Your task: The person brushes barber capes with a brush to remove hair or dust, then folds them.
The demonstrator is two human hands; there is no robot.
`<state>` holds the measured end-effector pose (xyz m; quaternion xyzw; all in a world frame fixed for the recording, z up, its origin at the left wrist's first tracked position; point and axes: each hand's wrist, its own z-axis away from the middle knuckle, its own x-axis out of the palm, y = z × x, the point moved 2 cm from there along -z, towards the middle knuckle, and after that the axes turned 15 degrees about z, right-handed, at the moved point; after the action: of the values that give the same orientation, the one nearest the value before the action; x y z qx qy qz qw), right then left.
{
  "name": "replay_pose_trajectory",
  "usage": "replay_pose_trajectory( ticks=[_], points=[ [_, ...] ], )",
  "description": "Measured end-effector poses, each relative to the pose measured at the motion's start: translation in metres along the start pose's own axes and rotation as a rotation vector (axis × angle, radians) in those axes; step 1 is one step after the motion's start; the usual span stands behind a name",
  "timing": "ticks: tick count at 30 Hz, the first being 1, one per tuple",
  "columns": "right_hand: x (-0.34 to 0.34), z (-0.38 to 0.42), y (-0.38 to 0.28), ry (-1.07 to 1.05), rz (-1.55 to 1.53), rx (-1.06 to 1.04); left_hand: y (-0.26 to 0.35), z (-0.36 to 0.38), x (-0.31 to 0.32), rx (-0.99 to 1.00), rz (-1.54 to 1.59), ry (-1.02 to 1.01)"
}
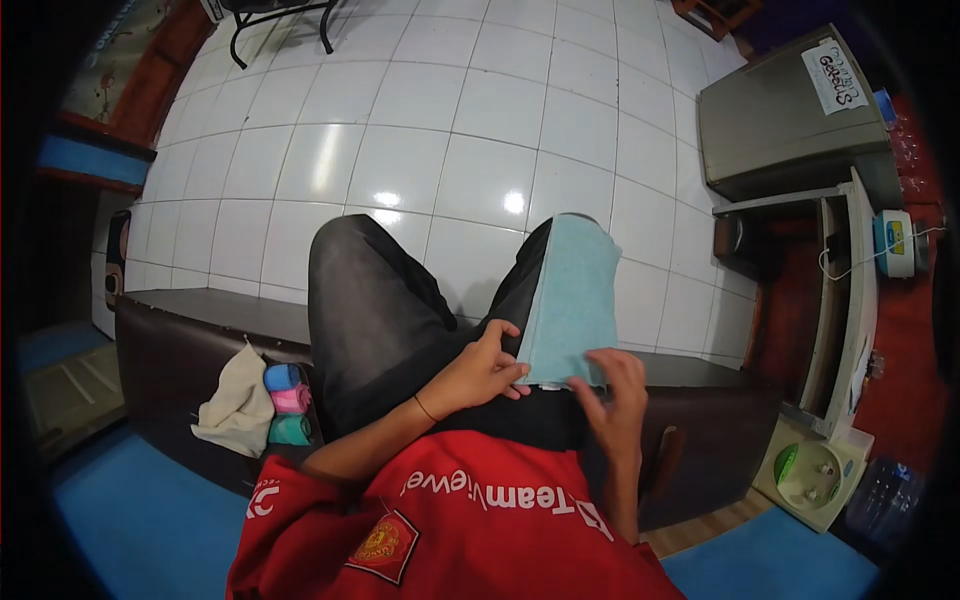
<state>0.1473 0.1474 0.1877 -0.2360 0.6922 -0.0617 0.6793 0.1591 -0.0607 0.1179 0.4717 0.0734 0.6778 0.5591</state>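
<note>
A light blue cloth (573, 300) lies folded lengthwise along my right thigh, over dark trousers. My left hand (478, 372) pinches the near left corner of the cloth with its fingertips. My right hand (617, 392) presses on the near right edge of the cloth, fingers bent over it. I am seated on a dark brown bench (190, 335), wearing a red shirt.
Three rolled cloths, blue (282, 377), pink (291, 399) and teal (290, 430), lie beside my left hip next to a crumpled cream cloth (236, 402). White tiled floor (450, 130) spreads ahead. A small grey fridge (790, 115) and a shelf unit (840, 300) stand to the right.
</note>
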Motion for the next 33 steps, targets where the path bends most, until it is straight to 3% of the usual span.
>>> replay_pose_trajectory(
  ticks=[4, 9, 11, 14, 18, 23, 30, 33],
  points=[
    [0.016, -0.005, -0.023, -0.119, -0.058, -0.210, -0.003, 0.008, -0.001, 0.039, 0.086, -0.010],
    [0.025, -0.008, -0.027, -0.250, -0.034, -0.158, -0.002, 0.014, -0.003, 0.077, 0.072, 0.035],
    [0.021, -0.009, -0.029, -0.359, -0.156, 0.002, -0.003, 0.013, -0.002, 0.076, 0.090, 0.030],
    [0.020, -0.008, -0.027, -0.375, -0.191, 0.035, -0.003, 0.013, -0.003, 0.093, 0.056, 0.028],
    [0.024, -0.005, -0.027, -0.315, -0.093, -0.008, -0.001, 0.016, -0.002, 0.123, 0.024, 0.022],
    [0.018, -0.009, -0.036, -0.288, -0.235, 0.067, 0.000, 0.017, -0.004, 0.131, -0.041, -0.013],
    [0.011, -0.014, -0.044, -0.212, -0.204, 0.013, 0.005, 0.021, -0.002, 0.142, 0.006, -0.021],
    [0.011, -0.013, -0.038, -0.132, -0.243, 0.133, 0.003, 0.021, -0.002, 0.147, -0.020, -0.008]
  ],
)
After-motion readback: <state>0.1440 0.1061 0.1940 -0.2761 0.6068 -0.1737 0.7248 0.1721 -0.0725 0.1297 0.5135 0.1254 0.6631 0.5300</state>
